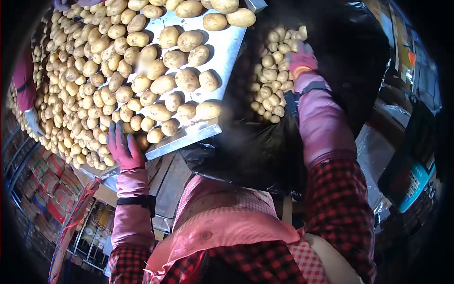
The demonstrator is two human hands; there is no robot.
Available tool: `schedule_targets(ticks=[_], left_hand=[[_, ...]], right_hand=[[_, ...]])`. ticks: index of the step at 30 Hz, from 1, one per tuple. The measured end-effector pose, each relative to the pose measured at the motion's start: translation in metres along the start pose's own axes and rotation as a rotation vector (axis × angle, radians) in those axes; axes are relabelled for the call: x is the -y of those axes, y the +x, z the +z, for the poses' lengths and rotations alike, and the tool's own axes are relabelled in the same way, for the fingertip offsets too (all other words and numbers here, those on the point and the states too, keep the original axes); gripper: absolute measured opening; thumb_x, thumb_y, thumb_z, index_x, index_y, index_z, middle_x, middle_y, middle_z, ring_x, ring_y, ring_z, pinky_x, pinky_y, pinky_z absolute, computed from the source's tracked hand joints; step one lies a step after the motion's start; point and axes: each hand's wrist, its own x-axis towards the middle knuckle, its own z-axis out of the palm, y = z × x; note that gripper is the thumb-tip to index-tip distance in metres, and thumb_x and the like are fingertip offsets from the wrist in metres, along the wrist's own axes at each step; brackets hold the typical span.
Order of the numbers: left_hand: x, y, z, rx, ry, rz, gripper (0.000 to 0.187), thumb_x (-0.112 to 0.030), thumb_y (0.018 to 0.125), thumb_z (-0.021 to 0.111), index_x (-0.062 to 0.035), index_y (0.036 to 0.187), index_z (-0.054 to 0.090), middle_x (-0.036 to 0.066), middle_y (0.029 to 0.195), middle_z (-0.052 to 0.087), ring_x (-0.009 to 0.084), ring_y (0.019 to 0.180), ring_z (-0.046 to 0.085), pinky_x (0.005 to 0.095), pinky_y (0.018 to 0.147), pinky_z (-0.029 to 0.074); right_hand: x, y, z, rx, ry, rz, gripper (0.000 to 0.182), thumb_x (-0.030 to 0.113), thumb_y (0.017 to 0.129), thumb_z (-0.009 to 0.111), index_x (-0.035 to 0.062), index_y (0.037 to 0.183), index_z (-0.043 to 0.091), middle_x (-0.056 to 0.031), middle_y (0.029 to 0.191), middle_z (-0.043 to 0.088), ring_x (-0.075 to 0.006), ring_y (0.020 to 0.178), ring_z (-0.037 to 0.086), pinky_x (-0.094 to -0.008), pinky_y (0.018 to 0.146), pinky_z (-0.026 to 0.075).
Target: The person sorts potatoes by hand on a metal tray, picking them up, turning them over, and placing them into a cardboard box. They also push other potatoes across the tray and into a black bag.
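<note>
Many potatoes (94,90) cover the metal sorting table (222,61), thinning towards its right edge. My left hand (125,147), in a pink glove with dark fingertips, rests at the table's near edge against the potatoes, fingers spread and nothing gripped. To the right, a heap of smaller potatoes (270,75) lies inside a black plastic bag (255,151). My right hand (302,60), in a pink and orange glove, reaches over the right side of that heap. Its fingers look stretched out along the potatoes; the fingertips are blurred.
At the far left, another person's gloved hand (33,122) touches the potatoes. Red printed sacks (56,189) and a metal rack (90,236) are below left. A dark and teal printed package (409,184) sits at the right, near clear plastic wrap (378,146).
</note>
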Motion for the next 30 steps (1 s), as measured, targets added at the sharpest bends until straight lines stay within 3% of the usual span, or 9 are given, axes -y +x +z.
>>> schedule_targets(ticks=[2, 3, 5, 6, 8, 10, 16, 28, 30], left_hand=[[0.0, 0.002, 0.001, -0.01, -0.008, 0.012, 0.048, -0.014, 0.089, 0.055, -0.0046, 0.137, 0.053, 0.021, 0.141, 0.049, 0.0413, 0.129, 0.045, 0.0506, 0.111, 0.03], [0.001, 0.001, 0.001, -0.014, -0.019, 0.018, 0.048, -0.014, 0.089, 0.055, -0.0046, 0.137, 0.053, 0.021, 0.141, 0.049, 0.0411, 0.129, 0.045, 0.0508, 0.111, 0.03], [0.003, 0.0, 0.001, -0.014, -0.02, 0.028, 0.048, -0.014, 0.089, 0.055, -0.0044, 0.136, 0.053, 0.021, 0.141, 0.049, 0.0408, 0.129, 0.045, 0.0513, 0.111, 0.03], [0.004, 0.0, 0.001, -0.014, -0.01, 0.032, 0.048, -0.015, 0.089, 0.055, -0.0042, 0.136, 0.053, 0.022, 0.141, 0.049, 0.0407, 0.129, 0.045, 0.0517, 0.111, 0.03], [0.005, -0.001, 0.002, -0.023, 0.001, 0.034, 0.048, -0.015, 0.089, 0.055, -0.004, 0.136, 0.054, 0.022, 0.141, 0.049, 0.0406, 0.129, 0.045, 0.0523, 0.111, 0.03], [0.007, -0.002, 0.003, -0.037, 0.005, 0.032, 0.049, -0.016, 0.089, 0.056, -0.0039, 0.136, 0.054, 0.023, 0.141, 0.049, 0.0408, 0.128, 0.045, 0.053, 0.11, 0.029], [0.005, 0.001, 0.0, -0.028, 0.006, 0.038, 0.05, -0.017, 0.087, 0.057, -0.005, 0.135, 0.054, 0.023, 0.14, 0.05, 0.0411, 0.127, 0.047, 0.0532, 0.111, 0.029], [0.002, 0.002, -0.002, 0.0, -0.016, 0.006, 0.051, -0.017, 0.088, 0.057, -0.0061, 0.137, 0.053, 0.021, 0.141, 0.049, 0.0409, 0.128, 0.045, 0.0534, 0.111, 0.028], [0.0, 0.002, -0.002, 0.0, -0.032, -0.008, 0.051, -0.016, 0.087, 0.057, -0.0064, 0.137, 0.053, 0.021, 0.141, 0.049, 0.041, 0.128, 0.044, 0.0531, 0.112, 0.028]], right_hand=[[-0.032, 0.002, 0.055, -0.093, 0.076, 0.1, 0.044, 0.029, 0.084, 0.061, 0.0344, 0.128, 0.061, -0.0142, 0.146, 0.036, -0.0398, 0.132, 0.039, -0.0455, 0.108, 0.038], [-0.021, -0.004, 0.042, 0.119, -0.003, 0.125, 0.056, 0.029, 0.082, 0.063, 0.0358, 0.137, 0.053, -0.0192, 0.148, 0.031, -0.0451, 0.133, 0.037, -0.0447, 0.11, 0.036], [0.021, -0.032, -0.002, 0.346, -0.186, 0.172, 0.06, 0.03, 0.087, 0.059, 0.0358, 0.145, 0.043, -0.0186, 0.158, 0.019, -0.0499, 0.139, 0.028, -0.0567, 0.11, 0.031], [0.021, -0.027, 0.047, 0.337, -0.108, 0.162, 0.06, 0.032, 0.09, 0.055, 0.0342, 0.148, 0.04, -0.0205, 0.16, 0.015, -0.0506, 0.141, 0.023, -0.0589, 0.111, 0.028], [0.052, -0.062, 0.066, 0.31, -0.072, 0.234, 0.075, 0.033, 0.091, 0.054, 0.0152, 0.156, 0.02, -0.0254, 0.156, 0.021, -0.0422, 0.139, 0.034, -0.0468, 0.112, 0.034], [0.068, -0.102, 0.064, 0.383, 0.302, 0.389, 0.094, 0.029, 0.085, 0.066, 0.0047, 0.156, 0.009, -0.0285, 0.15, 0.028, -0.0383, 0.127, 0.049, -0.0468, 0.104, 0.043], [0.06, -0.137, 0.08, 0.66, 0.307, 0.02, 0.077, 0.036, 0.086, 0.061, 0.0088, 0.149, 0.026, -0.0247, 0.144, 0.039, -0.0376, 0.12, 0.054, -0.0474, 0.1, 0.046], [0.083, -0.004, 0.032, -0.056, 0.505, 0.093, 0.062, 0.033, 0.085, 0.059, 0.0175, 0.143, 0.044, -0.0148, 0.143, 0.049, -0.034, 0.126, 0.051, -0.0439, 0.103, 0.044], [0.088, 0.021, 0.023, 0.092, 0.587, 0.057, 0.072, 0.033, 0.08, 0.065, 0.0128, 0.145, 0.041, -0.0179, 0.141, 0.05, -0.0333, 0.13, 0.049, -0.0424, 0.106, 0.042]])
